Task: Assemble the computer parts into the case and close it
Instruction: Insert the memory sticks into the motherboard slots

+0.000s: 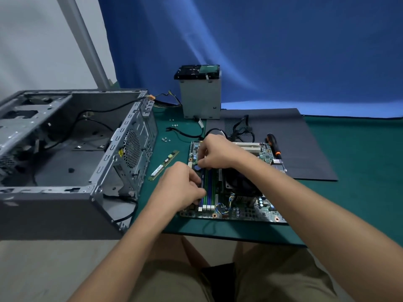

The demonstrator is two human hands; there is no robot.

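With curled left hand (pixel 181 186), pinches near end of memory module (pixel 203 178); with curled right hand (pixel 216 153), far end, over motherboard (pixel 239 212).

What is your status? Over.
Left hand, right hand pinch memory module at motherboard slots. Case open, board not in. Second module lies on mat, clear of hands.

We have a single view, worn on our head, facing forward and tilted steeply down. Our left hand (pixel 181 184) and right hand (pixel 218 153) sit close to the lens, near the frame's middle, over the motherboard (pixel 239 211). The wide lens also takes in the open case (pixel 65 166) left of the left hand, the blue backdrop (pixel 283 51) beyond the right hand, and our lap (pixel 174 280) beneath both.
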